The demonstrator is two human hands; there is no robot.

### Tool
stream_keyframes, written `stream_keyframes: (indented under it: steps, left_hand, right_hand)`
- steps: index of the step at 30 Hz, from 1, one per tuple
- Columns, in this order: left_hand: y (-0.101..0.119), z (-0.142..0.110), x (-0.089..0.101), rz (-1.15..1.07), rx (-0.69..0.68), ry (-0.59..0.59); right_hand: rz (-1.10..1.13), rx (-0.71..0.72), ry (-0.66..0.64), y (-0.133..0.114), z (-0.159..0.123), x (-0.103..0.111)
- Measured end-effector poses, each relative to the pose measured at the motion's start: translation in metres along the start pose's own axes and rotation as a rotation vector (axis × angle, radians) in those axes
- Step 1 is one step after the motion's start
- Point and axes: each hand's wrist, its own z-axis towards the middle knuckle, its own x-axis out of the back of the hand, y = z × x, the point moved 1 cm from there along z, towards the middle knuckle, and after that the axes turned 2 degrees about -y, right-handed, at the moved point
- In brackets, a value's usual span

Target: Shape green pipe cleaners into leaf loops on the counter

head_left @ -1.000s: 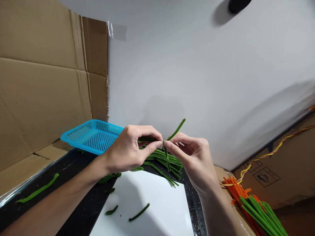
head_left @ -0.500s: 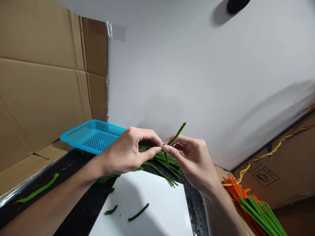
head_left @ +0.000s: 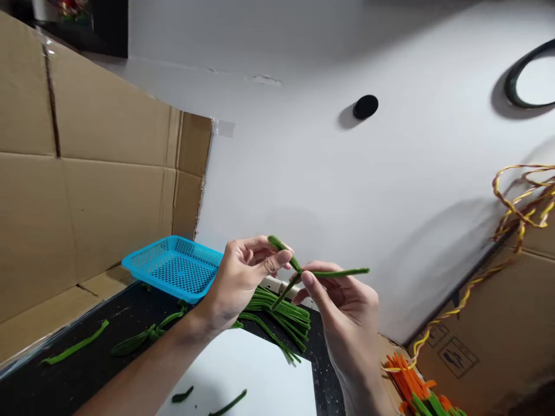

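Observation:
Between my two hands is a green pipe cleaner piece (head_left: 340, 273) with several arms that meet at one point. My left hand (head_left: 249, 274) pinches the thick upper-left arm between thumb and fingers. At the junction, the thumb and forefinger of my right hand (head_left: 342, 303) are closed on it, with one arm sticking out to the right and a thin one slanting down-left. Beneath the hands lies a bundle of green pipe cleaners (head_left: 281, 315). Two short green pieces, one a cut length (head_left: 229, 403), rest on the white board (head_left: 255, 370) below.
A blue perforated basket (head_left: 173, 274) stands at left against cardboard (head_left: 117, 190). On the black surface are a loose green strip (head_left: 78, 345) and a looped leaf shape (head_left: 134, 341). Orange pipe cleaners (head_left: 410, 378) and green ones sit lower right, beside yellow twisted wire (head_left: 468, 294).
The camera view has tilted up. The held piece has turned: its free arm now points right instead of up, and a thick arm shows upright at my left fingers.

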Motion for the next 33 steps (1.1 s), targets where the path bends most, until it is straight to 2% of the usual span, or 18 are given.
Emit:
stream_keyframes:
  steps: [5, 8, 14, 21, 24, 27, 30, 33]
  left_hand:
    - [0.006, -0.005, -0.014, 0.002, -0.042, -0.019]
    - [0.009, -0.006, -0.012, -0.011, -0.045, -0.007]
    - [0.013, -0.005, -0.006, -0.025, -0.075, 0.124]
    - [0.007, -0.008, -0.008, 0.119, -0.143, 0.090]
    - [0.007, -0.010, -0.008, 0.251, -0.227, 0.108]
    - [0.010, -0.015, -0.004, 0.404, -0.386, 0.137]
    - [0.015, -0.021, 0.001, 0.508, -0.505, 0.086]
    - [0.019, -0.021, 0.005, 0.541, -0.508, 0.076]
  right_hand:
    - [0.016, 0.005, 0.027, -0.008, -0.005, 0.002]
    - [-0.075, 0.064, 0.040, -0.011, -0.007, 0.004]
    - [-0.218, 0.184, 0.097, -0.008, -0.008, 0.007]
    - [-0.334, 0.344, 0.130, -0.007, -0.007, 0.014]
    - [-0.275, 0.196, 0.083, -0.008, -0.006, 0.014]
    - [0.023, -0.069, -0.076, -0.007, -0.004, 0.012]
    - [0.329, -0.277, -0.238, -0.004, -0.001, 0.010]
    - [0.399, -0.300, -0.260, -0.003, 0.001, 0.009]
